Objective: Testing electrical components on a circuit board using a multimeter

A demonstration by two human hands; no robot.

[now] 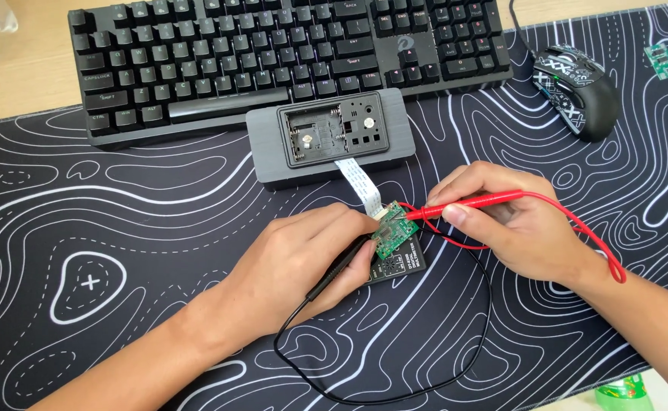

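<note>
Black desk mat (121,228) with white contour lines, black keyboard (288,53), grey box (273,152), green circuit board (395,232), red probe (471,202)

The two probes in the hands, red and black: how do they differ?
The red probe lies nearly level in the right hand; the black probe slants under the left hand. The red lead loops right, the black lead sweeps below. Both point at the green circuit board.

Black keyboard (288,57), patterned mouse (577,91) — on a contour-lined desk mat (121,251)
</note>
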